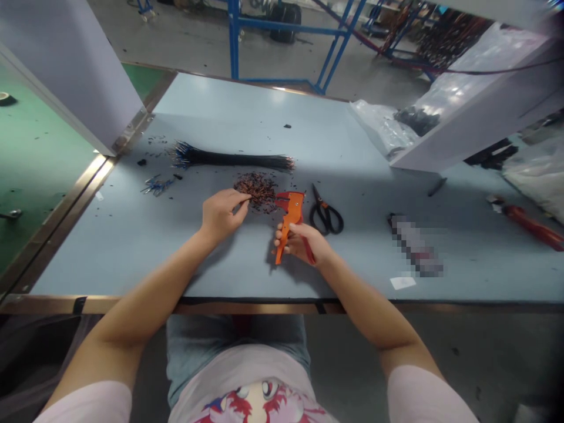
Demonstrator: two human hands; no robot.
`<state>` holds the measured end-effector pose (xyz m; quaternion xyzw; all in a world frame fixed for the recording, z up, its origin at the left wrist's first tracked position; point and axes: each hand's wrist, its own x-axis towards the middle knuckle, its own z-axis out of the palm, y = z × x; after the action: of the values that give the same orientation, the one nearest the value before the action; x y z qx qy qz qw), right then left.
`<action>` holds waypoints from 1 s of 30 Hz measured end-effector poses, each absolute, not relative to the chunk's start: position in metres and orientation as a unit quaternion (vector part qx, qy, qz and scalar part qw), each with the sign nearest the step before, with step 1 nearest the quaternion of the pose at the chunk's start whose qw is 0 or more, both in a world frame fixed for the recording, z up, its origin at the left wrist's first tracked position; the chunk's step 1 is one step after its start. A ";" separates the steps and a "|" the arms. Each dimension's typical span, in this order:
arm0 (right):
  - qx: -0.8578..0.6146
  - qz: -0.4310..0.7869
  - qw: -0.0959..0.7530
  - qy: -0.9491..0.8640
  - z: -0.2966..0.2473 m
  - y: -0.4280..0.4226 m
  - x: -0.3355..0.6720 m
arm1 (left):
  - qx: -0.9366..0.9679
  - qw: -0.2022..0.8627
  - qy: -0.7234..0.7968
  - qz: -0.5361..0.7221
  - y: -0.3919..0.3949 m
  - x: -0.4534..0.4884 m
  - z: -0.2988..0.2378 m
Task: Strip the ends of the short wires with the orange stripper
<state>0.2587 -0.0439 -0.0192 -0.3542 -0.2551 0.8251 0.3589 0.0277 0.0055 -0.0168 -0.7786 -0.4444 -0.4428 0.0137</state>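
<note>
My right hand (308, 241) is wrapped round the handles of an orange and red wire stripper (291, 214), its jaws pointing away from me and to the left. To its left, my left hand (224, 214) is closed in a pinch at the edge of a pile of small dark and copper-coloured scraps (259, 189). Whatever sits between those fingertips is too small to name. Behind the pile lies a long bundle of black wires (233, 158), with blue and bare ends fanning out at the left. Black-handled scissors (325, 214) rest just right of the stripper.
Loose blue-ended pieces (158, 185) lie at the left. Further right are a blurred-out object (414, 244), a white label (402, 283) and a red-handled tool (533, 226). Grey uprights (476, 111) and a clear plastic bag (383, 126) bound the blue-grey table (352, 276).
</note>
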 end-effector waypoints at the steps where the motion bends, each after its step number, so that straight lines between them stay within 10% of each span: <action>1: -0.355 0.825 0.356 -0.259 -0.019 -0.045 0.258 | -0.780 0.015 -0.437 -0.447 0.006 0.027 -0.017; 30: -0.394 0.752 0.304 -0.432 -0.009 -0.061 0.250 | -0.824 0.036 -0.403 -0.397 -0.004 0.034 -0.017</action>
<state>0.2504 -0.0615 -0.0091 -0.3942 -0.4318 0.7522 0.3039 0.0342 -0.0044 -0.0172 -0.8238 -0.4028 -0.3973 0.0357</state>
